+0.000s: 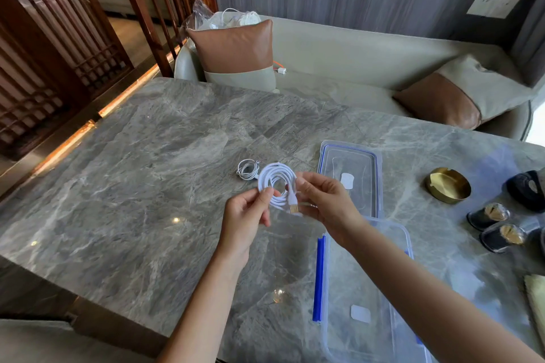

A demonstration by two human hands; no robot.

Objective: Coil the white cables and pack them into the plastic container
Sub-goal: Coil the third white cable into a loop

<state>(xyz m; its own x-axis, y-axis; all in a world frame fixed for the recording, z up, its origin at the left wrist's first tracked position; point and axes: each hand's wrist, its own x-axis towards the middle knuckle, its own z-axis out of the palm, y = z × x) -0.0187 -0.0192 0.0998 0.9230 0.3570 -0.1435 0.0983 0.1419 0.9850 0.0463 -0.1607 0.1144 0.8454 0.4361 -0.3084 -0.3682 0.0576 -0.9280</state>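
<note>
A white cable [275, 178] wound into a round coil hangs above the grey marble table [132, 186], with its gold plug pointing down. My left hand [246, 215] pinches the coil's lower left side. My right hand [324, 200] pinches its right side near the plug. A second, thinner white cable [247, 169] lies coiled on the table just behind and to the left. The clear plastic container [368, 289] with blue clips stands open at the near right, under my right forearm. Its clear lid [351, 177] lies flat behind it.
A brass ashtray [447, 185] and several dark glass cups [495, 227] stand at the table's right edge. Behind the table is a beige sofa with two brown cushions [236, 50]; a bag of white cables [227, 19] rests on the left one. Wooden screens stand at the left.
</note>
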